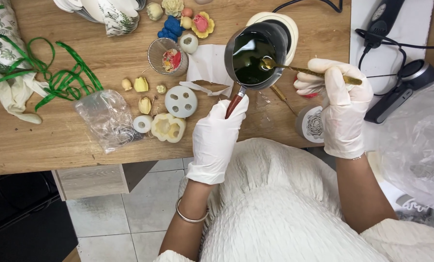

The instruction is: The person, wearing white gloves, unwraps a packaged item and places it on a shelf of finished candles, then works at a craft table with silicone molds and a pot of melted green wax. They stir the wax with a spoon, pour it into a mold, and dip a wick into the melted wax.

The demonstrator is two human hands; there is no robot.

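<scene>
Green melted wax fills the small metal pot (256, 53), held at the table's twelve o'clock by the left hand (217, 138), grip closed on its wooden handle (233, 104). Right hand (340, 104) pinches a gold spoon (304, 71), stirring; pouring would need a steady tilt.

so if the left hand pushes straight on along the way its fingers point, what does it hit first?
The left hand, gloved, grips the reddish pot handle and points up-table. Straight on, it would likely meet the metal pot of dark green liquid first. Crumpled white paper lies just left of that line; depth is unclear.
</scene>
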